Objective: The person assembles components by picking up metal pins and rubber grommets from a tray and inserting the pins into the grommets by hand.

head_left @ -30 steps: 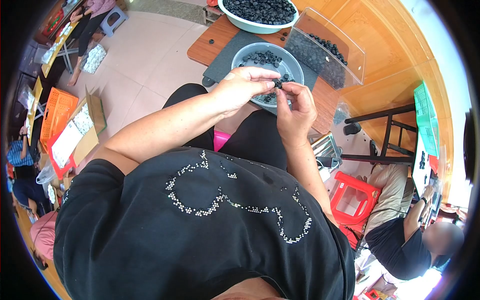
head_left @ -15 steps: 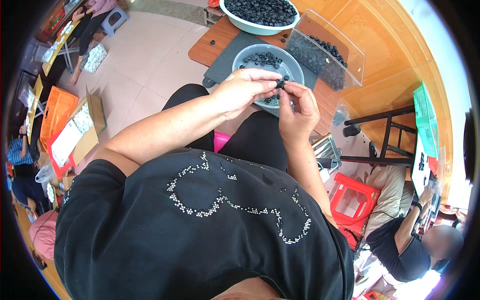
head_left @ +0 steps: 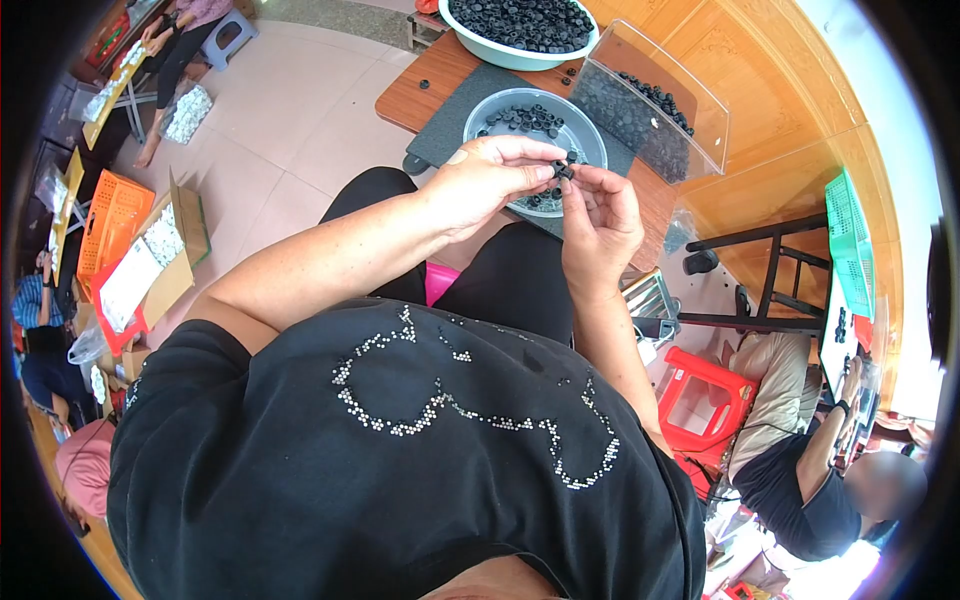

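Observation:
My left hand [head_left: 478, 182] reaches over the grey round basin [head_left: 592, 150] from the left, thumb and fingertips pinched on a small black cap-like part [head_left: 563, 170]. From the right, my right hand [head_left: 603, 218] pinches the same black piece between thumb and forefinger, its other fingers curled. Fingertips cover much of the piece, so its exact shape and whether it is more than one part cannot be made out. Below the hands, several loose black parts [head_left: 530, 120] lie in the basin, which rests on a dark mat [head_left: 440, 138].
A pale tub [head_left: 515, 60] heaped with black parts stands behind the basin. A clear plastic box [head_left: 650, 120] of similar parts is to its right. The brown table [head_left: 402, 100] holds them. A red stool [head_left: 708, 398] and a co-worker [head_left: 800, 490] are at right; cartons [head_left: 180, 245] at left.
My fingers have shifted slightly around the black piece, and more of it shows between the fingertips. My right hand has turned a little. The basin and tub stay put.

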Available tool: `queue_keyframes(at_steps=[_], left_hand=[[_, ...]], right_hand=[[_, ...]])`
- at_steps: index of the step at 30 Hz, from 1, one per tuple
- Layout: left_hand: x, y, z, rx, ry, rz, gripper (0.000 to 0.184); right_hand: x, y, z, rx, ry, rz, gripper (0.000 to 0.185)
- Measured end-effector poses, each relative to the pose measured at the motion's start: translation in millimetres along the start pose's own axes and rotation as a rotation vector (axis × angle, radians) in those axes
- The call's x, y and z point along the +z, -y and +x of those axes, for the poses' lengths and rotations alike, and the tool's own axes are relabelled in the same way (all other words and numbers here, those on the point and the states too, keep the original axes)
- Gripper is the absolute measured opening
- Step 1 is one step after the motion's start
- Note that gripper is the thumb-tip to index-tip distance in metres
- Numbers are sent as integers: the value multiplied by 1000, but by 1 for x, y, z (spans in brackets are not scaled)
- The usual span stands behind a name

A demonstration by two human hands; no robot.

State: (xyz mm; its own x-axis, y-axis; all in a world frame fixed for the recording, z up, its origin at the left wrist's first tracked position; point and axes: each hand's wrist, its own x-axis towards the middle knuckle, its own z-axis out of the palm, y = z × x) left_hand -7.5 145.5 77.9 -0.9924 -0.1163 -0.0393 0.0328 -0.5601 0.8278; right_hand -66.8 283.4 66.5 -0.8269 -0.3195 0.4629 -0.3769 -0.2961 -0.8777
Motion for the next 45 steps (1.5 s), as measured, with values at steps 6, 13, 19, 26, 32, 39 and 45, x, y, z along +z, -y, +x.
queue_keyframes(at_steps=[6,13,19,26,32,39,45], left_hand=[[-1,1,1,36,-10,57,26],[3,-3,-2,53,-7,107,26],[4,-4,-2,55,2,89,25],[0,0,-1,13,14,-50,26],[-1,-1,-1,-9,2,-17,27],[5,-15,-4,143,48,474,27],[2,-12,-3,334,103,721,27]], right_hand=[[-5,0,3,-187,73,-212,17],[-4,3,2,-246,70,-274,17],[0,3,0,-181,26,-120,17],[-4,3,0,-214,52,-303,19],[-2,7,1,-329,71,-400,20],[-3,6,2,-330,102,-377,18],[-7,2,2,-154,109,-189,17]])
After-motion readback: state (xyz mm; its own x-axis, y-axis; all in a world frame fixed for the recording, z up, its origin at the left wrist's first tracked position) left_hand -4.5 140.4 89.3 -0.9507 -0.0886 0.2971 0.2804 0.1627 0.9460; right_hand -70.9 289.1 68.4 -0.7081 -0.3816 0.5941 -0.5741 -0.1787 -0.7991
